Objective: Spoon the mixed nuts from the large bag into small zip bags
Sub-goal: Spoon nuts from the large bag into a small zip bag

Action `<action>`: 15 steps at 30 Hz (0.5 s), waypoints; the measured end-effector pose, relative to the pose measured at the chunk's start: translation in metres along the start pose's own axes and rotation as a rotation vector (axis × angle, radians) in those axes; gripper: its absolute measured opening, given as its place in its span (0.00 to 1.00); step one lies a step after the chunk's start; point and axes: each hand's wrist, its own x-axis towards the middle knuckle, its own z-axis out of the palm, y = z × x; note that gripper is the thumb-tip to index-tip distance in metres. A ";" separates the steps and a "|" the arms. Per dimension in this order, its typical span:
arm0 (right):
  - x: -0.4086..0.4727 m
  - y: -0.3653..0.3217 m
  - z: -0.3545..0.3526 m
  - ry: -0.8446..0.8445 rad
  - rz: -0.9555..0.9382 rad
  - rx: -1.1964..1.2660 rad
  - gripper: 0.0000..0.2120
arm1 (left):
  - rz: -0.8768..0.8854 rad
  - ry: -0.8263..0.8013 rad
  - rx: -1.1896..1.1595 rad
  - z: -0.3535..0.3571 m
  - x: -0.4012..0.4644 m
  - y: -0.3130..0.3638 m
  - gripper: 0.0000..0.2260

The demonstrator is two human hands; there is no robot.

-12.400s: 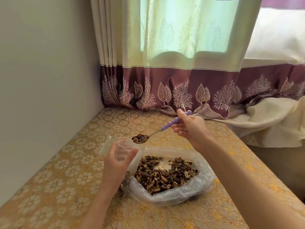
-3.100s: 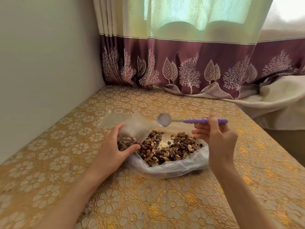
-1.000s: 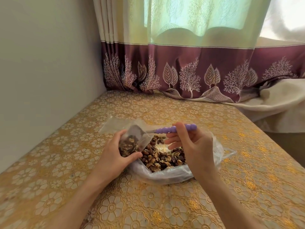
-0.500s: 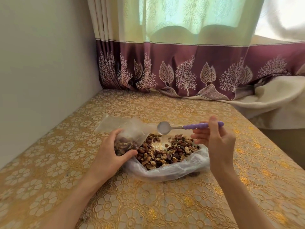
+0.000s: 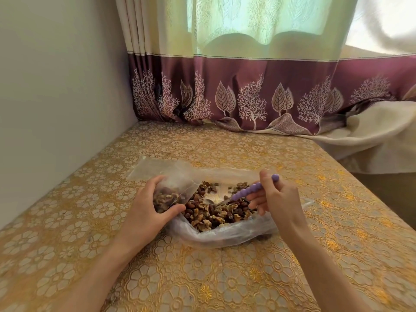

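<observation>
A large clear bag [image 5: 216,237] lies open on the table with a heap of mixed nuts [image 5: 213,210] in it. My left hand [image 5: 146,212] grips a small zip bag [image 5: 173,190] at the large bag's left edge; this small bag holds some nuts and its mouth faces up and to the right. My right hand [image 5: 279,199] holds a spoon with a purple beaded handle [image 5: 247,192]. The spoon slants down to the left and its metal bowl is dug into the nuts.
The table is covered by a gold flower-patterned cloth [image 5: 202,278]. A plain wall [image 5: 56,86] runs along the left side. A maroon and cream curtain [image 5: 247,93] hangs at the back, and cream fabric [image 5: 371,136] is bunched at the far right.
Half a second ago the empty spoon was held level above the large bag. Now my right hand has tipped it down into the nuts. My left hand still holds the small bag.
</observation>
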 end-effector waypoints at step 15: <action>0.003 0.002 -0.004 0.159 0.141 0.209 0.27 | -0.002 0.003 0.011 -0.001 0.000 0.000 0.35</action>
